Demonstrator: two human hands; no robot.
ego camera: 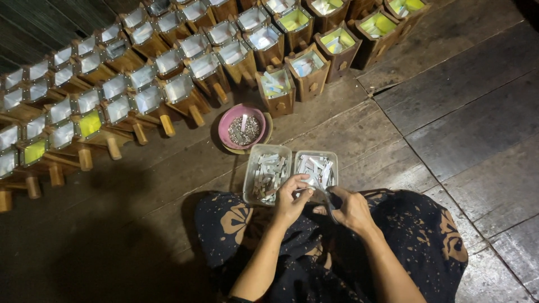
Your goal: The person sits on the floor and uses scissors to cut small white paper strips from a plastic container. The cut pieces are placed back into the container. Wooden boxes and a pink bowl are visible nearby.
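Note:
I sit on a dark wooden floor with a black, brown-patterned cloth (415, 235) over my lap. My left hand (291, 197) pinches a small pale metal strip (306, 188) just above the near edge of two clear plastic tubs. My right hand (351, 209) is closed around a dark tool that looks like scissors (328, 205), its tip close to the strip. The left tub (251, 168) and the right tub (334, 160) both hold several silvery strips.
A pink bowl (227, 120) of small grey bits with a white stick stands behind the tubs. Rows of small wooden boxes with handles (185, 90) lined in metal fill the floor ahead and to the left; some at the back right are yellow-green inside (337, 40).

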